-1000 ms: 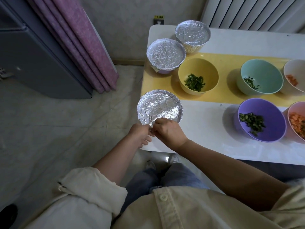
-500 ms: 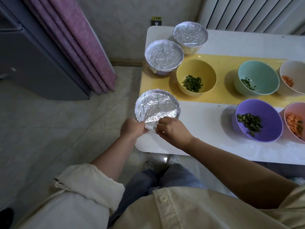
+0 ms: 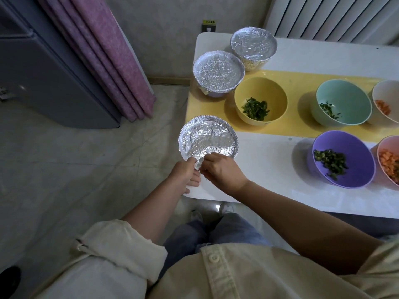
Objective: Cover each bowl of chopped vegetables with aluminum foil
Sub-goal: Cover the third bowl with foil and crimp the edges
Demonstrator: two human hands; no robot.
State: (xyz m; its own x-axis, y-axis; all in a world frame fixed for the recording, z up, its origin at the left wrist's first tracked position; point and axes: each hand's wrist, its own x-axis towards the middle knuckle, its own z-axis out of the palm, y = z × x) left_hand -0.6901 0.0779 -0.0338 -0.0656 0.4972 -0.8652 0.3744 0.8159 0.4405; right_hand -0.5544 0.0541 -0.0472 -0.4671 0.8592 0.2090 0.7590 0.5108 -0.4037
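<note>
A foil-covered bowl sits at the near left corner of the white table. My left hand and my right hand both pinch the foil at the bowl's near rim, fingertips close together. Two more foil-covered bowls stand at the far left. Uncovered bowls hold chopped vegetables: a yellow bowl and a purple bowl with greens, a teal bowl with a few greens, a pink bowl and a white bowl with orange pieces.
A yellow runner crosses the table under the back row of bowls. To the left are bare floor, a purple curtain and a grey cabinet. A radiator stands behind the table.
Both hands stay at the near rim of the foil-covered bowl, with small finger shifts along the foil edge. The bowl has not moved on the table.
</note>
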